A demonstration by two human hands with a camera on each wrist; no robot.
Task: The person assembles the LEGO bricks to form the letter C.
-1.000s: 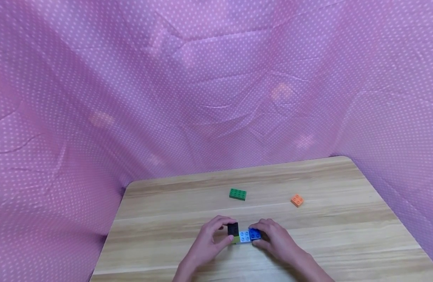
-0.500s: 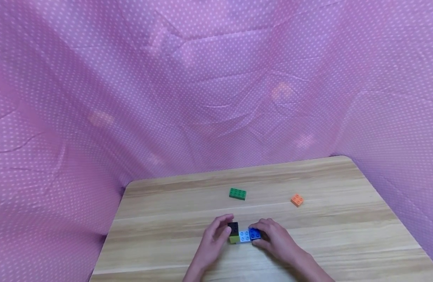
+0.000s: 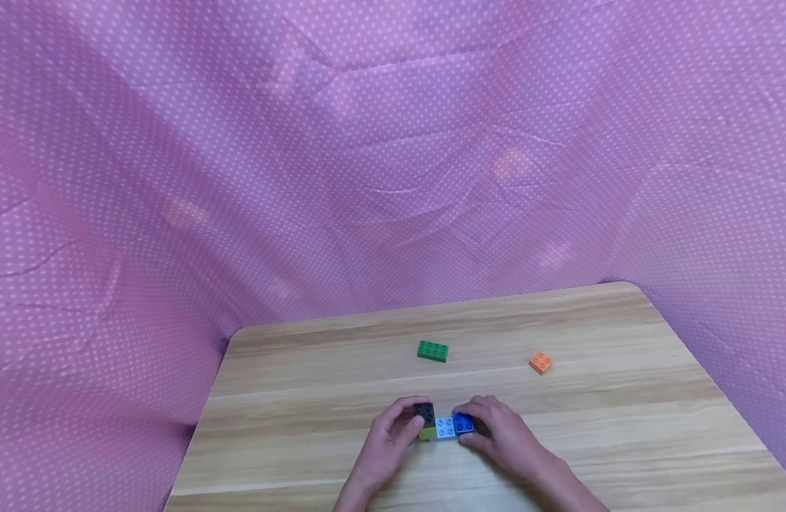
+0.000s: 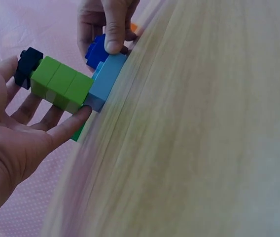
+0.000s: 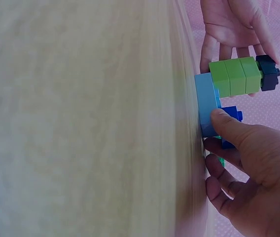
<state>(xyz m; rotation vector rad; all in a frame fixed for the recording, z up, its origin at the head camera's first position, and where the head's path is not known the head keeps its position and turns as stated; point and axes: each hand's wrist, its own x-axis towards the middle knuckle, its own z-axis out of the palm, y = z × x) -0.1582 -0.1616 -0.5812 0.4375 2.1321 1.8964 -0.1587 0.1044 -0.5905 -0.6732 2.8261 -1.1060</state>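
A light blue brick [image 3: 444,427] lies flat on the table, studs up. On its left end rises a stack of several lime green bricks [image 4: 61,85], topped by a black brick [image 4: 29,67]. A dark blue brick [image 3: 464,423] sits on its right end. My left hand [image 3: 383,444] pinches the black brick between thumb and forefinger, the other fingers spread behind the lime stack. With its thumb on the near side of the light blue brick, my right hand [image 5: 258,168] grips that end, fingers curled round the far side by the dark blue brick.
Behind the hands, a green brick [image 3: 433,350] lies on the wooden table [image 3: 290,384]. An orange brick [image 3: 540,363] lies to its right. Pink dotted cloth [image 3: 393,178] surrounds the table's back and sides.
My left thumb has moved up from the lime stack to the black brick. The left fingers lifted away, then came back to its far side. The right hand keeps its grip.
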